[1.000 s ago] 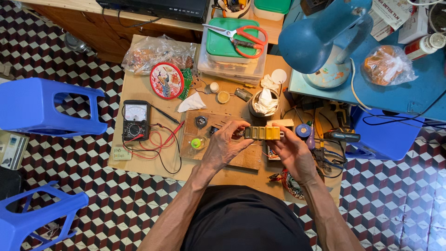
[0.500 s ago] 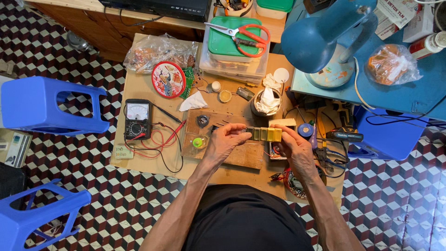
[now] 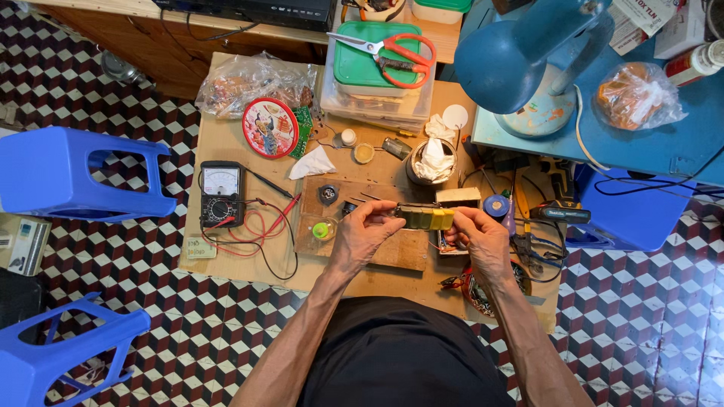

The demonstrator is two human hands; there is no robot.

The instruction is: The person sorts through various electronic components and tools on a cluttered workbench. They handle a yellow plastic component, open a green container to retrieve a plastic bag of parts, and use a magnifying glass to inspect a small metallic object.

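Observation:
Both hands hold a small circuit board with yellow blocks (image 3: 426, 218) over the middle of a low wooden table (image 3: 226, 147). My left hand (image 3: 364, 234) grips its left end with thumb and fingers. My right hand (image 3: 475, 234) pinches its right end. Under the hands lies a brown wooden work board (image 3: 400, 252) with a small green-yellow cap (image 3: 320, 230) and a dark round part (image 3: 328, 194) on it.
A black analog multimeter (image 3: 221, 194) with red and black leads (image 3: 260, 226) lies left. Behind are a round red tin (image 3: 271, 127), a plastic bag (image 3: 245, 75), clear boxes with a green lid and red scissors (image 3: 392, 54), and a blue desk lamp (image 3: 520, 60). Blue stools (image 3: 72, 173) stand on the floor.
The hands and the board have barely shifted; the view moved slightly.

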